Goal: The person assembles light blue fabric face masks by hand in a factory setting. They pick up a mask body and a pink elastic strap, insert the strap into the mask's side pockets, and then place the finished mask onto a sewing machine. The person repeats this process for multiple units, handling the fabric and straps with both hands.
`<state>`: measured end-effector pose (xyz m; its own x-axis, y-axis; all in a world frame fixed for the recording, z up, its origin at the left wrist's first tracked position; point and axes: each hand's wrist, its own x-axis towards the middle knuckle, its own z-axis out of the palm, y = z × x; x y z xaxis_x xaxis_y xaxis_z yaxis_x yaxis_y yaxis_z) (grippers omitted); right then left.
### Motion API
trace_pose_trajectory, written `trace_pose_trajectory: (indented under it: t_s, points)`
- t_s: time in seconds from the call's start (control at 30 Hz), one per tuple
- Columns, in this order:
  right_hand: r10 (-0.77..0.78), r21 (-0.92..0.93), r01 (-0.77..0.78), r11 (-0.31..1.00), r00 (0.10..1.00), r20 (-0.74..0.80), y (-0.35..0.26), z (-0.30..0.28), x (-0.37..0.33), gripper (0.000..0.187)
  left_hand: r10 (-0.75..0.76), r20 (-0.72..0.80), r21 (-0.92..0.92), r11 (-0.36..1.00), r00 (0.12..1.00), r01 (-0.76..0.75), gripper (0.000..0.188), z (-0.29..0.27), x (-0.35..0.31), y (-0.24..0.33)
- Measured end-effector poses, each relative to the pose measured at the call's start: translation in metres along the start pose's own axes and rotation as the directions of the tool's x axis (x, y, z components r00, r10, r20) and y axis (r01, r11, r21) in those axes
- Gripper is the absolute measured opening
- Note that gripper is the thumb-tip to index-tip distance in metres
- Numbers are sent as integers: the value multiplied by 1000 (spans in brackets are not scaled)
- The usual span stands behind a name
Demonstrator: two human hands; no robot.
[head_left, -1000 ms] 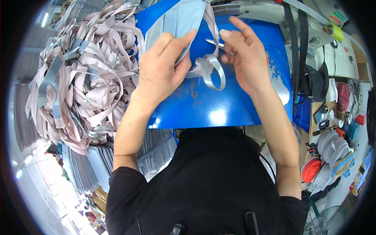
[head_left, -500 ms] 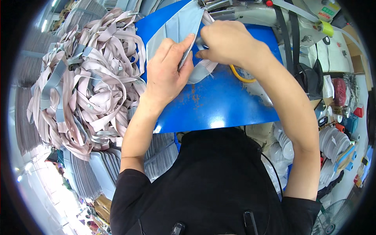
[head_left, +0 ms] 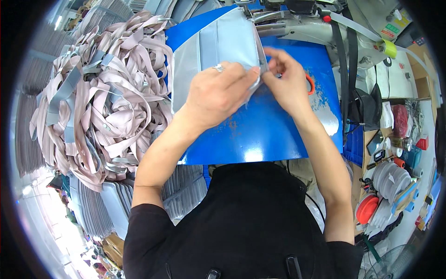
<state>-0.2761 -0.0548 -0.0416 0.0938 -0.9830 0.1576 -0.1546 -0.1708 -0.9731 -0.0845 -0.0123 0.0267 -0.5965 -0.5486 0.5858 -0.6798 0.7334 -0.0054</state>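
A light grey-blue fabric panel (head_left: 218, 44) lies on the blue work table (head_left: 260, 135), its far edge reaching the white sewing machine (head_left: 297, 23). My left hand (head_left: 220, 90), with a ring on one finger, presses flat on the panel's near right part. My right hand (head_left: 285, 81) pinches the panel's right edge just beside the left fingertips. An orange-handled tool (head_left: 310, 85) peeks out behind my right hand on the table.
A big tangled heap of pinkish-grey straps (head_left: 97, 102) fills the left side. Stacks of grey panels (head_left: 107, 204) sit below it. A dark strap (head_left: 346, 69) hangs from the machine. Tape rolls and small tools (head_left: 390, 186) crowd the shelf at the right.
The loose strap piece is no longer visible. My hands have shifted toward the panel's right edge by the machine; my right hand now pinches that edge, and the orange-handled tool has come into sight behind it.
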Motion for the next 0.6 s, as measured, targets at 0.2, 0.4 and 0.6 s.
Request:
trace_pose_trajectory:
  t_s: [0.2,0.4,0.6]
  points:
    - [240,480,-297,825,954,178,-12,-11,-28,33,70,99,57,996,993,-76,44,8,10,6]
    - [251,660,-310,684,950,185,-15,0,-12,27,36,84,16,999,996,-37,40,11,23,-7]
    - [237,692,-309,652,951,201,-8,13,22,24,2,128,26,1000,992,-5,35,15,41,-34]
